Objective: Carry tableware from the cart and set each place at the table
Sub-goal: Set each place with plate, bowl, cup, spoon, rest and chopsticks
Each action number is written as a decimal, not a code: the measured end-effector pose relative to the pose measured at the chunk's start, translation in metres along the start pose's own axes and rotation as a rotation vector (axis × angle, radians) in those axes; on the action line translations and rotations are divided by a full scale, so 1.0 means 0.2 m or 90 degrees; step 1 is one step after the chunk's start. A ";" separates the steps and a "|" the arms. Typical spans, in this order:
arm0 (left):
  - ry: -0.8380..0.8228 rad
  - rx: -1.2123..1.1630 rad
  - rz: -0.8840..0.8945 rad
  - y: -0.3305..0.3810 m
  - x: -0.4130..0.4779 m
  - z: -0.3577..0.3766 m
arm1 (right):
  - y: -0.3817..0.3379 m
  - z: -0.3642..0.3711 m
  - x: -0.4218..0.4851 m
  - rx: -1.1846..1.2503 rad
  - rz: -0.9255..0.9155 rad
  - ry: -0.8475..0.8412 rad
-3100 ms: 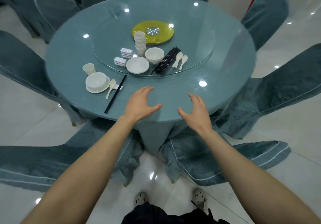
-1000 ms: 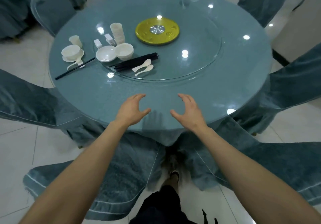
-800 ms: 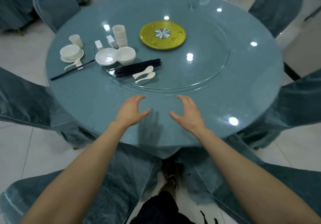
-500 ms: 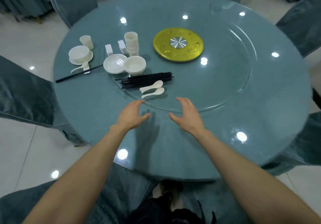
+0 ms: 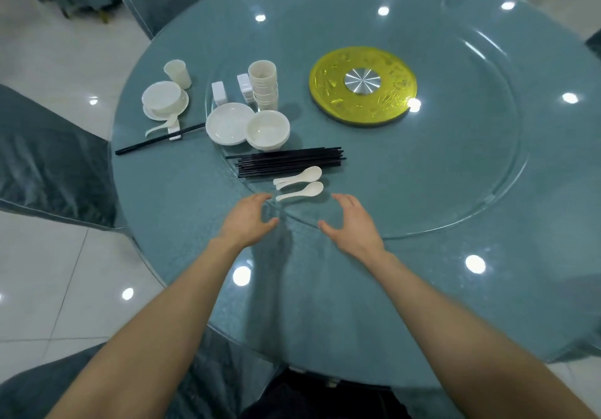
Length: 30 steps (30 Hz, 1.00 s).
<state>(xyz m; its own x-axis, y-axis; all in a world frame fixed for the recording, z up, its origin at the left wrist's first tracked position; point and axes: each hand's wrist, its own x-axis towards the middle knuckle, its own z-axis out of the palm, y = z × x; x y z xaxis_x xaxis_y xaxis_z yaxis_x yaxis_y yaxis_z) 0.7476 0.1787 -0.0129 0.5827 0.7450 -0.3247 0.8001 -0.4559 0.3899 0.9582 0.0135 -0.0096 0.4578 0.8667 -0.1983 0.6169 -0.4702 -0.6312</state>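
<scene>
Left hand [image 5: 247, 223] and right hand [image 5: 353, 227] advanced, spread, near spoons [image 5: 310, 174].

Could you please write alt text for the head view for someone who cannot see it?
The left hand and right hand hover open over a round teal table, just short of two white spoons. Beyond them lie black chopsticks, a plate, a bowl and stacked cups; one place is set at left.

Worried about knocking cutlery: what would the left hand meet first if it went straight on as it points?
Likely the handle of the nearer white soup spoon, just beyond the left hand; how high the hand hovers is unclear.
</scene>
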 end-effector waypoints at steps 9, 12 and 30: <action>-0.104 0.094 0.008 -0.02 0.16 0.01 | 0.10 0.07 0.04 -0.031 -0.007 -0.073; -0.142 0.129 -0.008 -0.01 0.16 0.04 | 0.13 0.08 0.03 -0.027 -0.008 -0.074; -0.145 0.112 0.037 0.16 0.06 0.15 | 0.35 0.02 -0.10 -0.032 0.063 -0.004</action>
<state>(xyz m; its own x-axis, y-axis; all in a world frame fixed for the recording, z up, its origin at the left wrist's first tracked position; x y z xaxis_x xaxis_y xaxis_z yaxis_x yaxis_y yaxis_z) 0.7853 0.1588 -0.0294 0.6294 0.5961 -0.4985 0.7652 -0.5872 0.2641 0.9891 -0.0361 -0.0526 0.5141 0.8168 -0.2620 0.6002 -0.5607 -0.5704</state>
